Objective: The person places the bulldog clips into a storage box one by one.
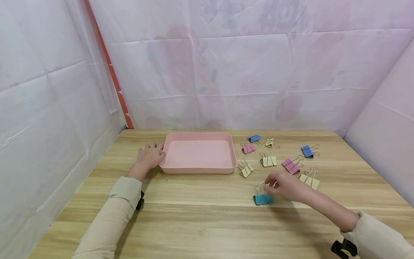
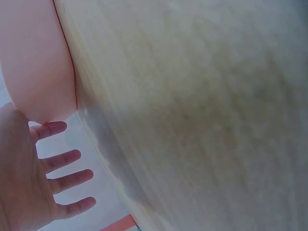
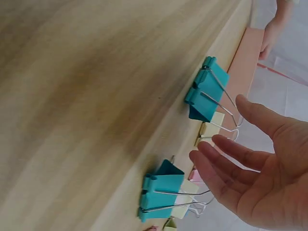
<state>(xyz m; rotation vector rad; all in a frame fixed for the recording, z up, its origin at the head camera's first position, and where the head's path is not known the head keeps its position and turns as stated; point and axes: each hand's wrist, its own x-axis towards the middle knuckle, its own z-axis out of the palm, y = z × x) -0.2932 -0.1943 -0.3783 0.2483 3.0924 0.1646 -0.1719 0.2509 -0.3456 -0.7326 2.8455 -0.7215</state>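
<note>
My left hand (image 1: 151,156) lies at the left side of a pink tray (image 1: 198,171), fingers spread, its thumb against the tray wall. In the left wrist view the same hand (image 2: 29,168) shows straight fingers beside the tray. Over the table, my right hand (image 1: 286,185) is just right of a teal binder clip (image 1: 263,199). In the right wrist view, the thumb and fingers of that hand (image 3: 264,168) stand apart around the wire handles of this clip (image 3: 209,89). A second teal binder clip (image 3: 163,195) sits below the fingers there; the hand hides it in the head view.
Several more binder clips lie right of the tray, among them a blue one (image 1: 254,138), a pink one (image 1: 291,166), a yellow one (image 1: 268,161) and another blue one (image 1: 307,151). A larger yellow clip (image 1: 309,181) is behind the right wrist. Cloth walls (image 1: 207,72) enclose the wooden table (image 1: 200,223).
</note>
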